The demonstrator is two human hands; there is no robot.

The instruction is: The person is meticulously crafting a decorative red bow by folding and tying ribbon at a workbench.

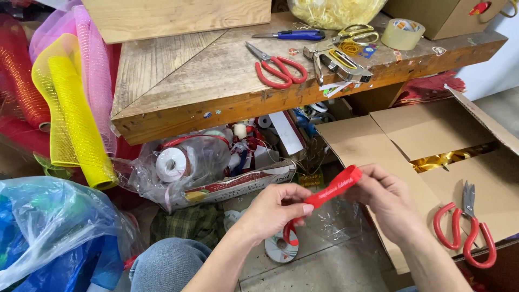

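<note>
Currently my left hand and right hand each pinch the red ribbon, stretched between them above the floor. Likely light, limp, a little slick; best held flat near the ends. Ribbon spool lies below.

Red-handled scissors, a tape roll and a stapler lie on the wooden table.

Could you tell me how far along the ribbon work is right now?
Done: a length of red ribbon is drawn off the spool on the floor. In hand: the left hand and right hand both pinch that length, stretched between them. Left: it looks uncut, still running down to the spool; the red scissors lie untouched on the cardboard box.
</note>
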